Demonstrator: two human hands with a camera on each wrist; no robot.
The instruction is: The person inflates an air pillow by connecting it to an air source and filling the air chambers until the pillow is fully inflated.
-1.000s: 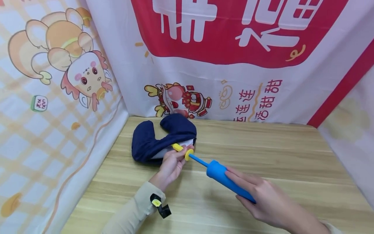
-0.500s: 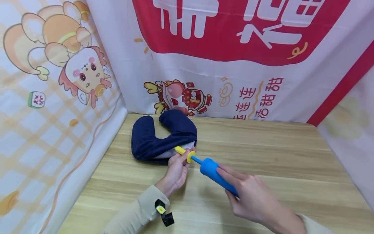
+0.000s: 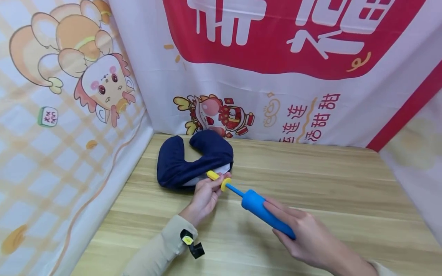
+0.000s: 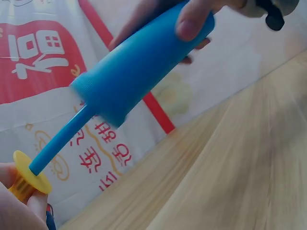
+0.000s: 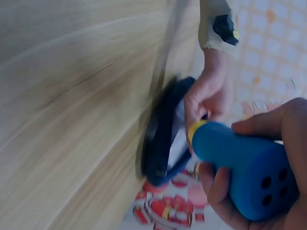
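Observation:
A navy U-shaped neck pillow (image 3: 179,172) lies at the back left of the table, its cover parted along the near side over a pale inner layer (image 3: 222,168). My left hand (image 3: 203,199) pinches the yellow nozzle end (image 3: 211,175) of a hand air pump at that opening; whether the tip sits in a valve is hidden. From the yellow collar (image 4: 32,172) a thin blue rod (image 4: 62,139) runs into the blue pump barrel (image 3: 257,207). Around this barrel my right hand (image 3: 307,234) curls its fingers, holding it slanted above the table. Round holes show in the barrel's end (image 5: 273,189).
The wooden table (image 3: 331,184) stretches to the right of the pillow. Printed cloth hangs as a back wall (image 3: 152,92) and a left wall (image 3: 27,153), with another at the right. A black strap device (image 3: 191,243) sits on the left sleeve.
My right hand slid the barrel toward the collar half a second ago, and has since drawn it back, baring more rod. The left hand keeps its pinch; the pillow stays in place.

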